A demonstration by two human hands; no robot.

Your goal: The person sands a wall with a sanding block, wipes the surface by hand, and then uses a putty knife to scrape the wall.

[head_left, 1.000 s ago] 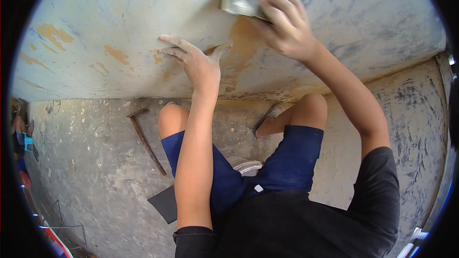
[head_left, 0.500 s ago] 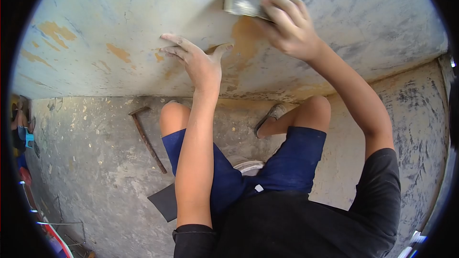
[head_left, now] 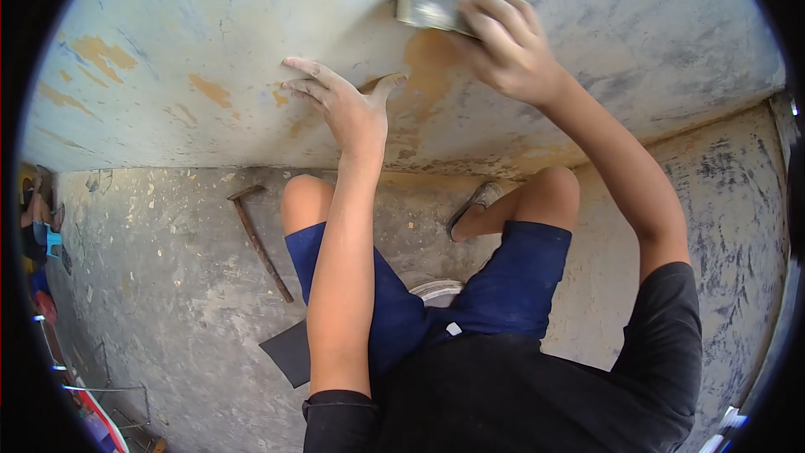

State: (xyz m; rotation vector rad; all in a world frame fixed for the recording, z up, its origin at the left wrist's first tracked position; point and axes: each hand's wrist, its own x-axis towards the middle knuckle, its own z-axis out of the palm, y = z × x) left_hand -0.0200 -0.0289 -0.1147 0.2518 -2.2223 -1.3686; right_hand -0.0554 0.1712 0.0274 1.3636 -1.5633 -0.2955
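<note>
My right hand (head_left: 511, 50) is closed round the right end of a flat rectangular block (head_left: 429, 10), which lies against the pale wall (head_left: 210, 25). Hand and block are slightly blurred. Lower and to the left, my left hand (head_left: 348, 109) rests on the wall with its fingers and thumb spread, dusty and holding nothing. An orange-brown patch (head_left: 429, 63) shows on the wall between the two hands, just below the block.
A hammer (head_left: 262, 243) lies on the grey floor (head_left: 168, 285) left of my knees. Beside my left thigh is a dark sheet (head_left: 289, 355). Another person's legs (head_left: 38, 210) and a blue stool (head_left: 53, 243) are at the far left; a metal frame stands lower left.
The view has shifted very slightly. Both hands keep nearly the same places, and the block is still in my right hand.
</note>
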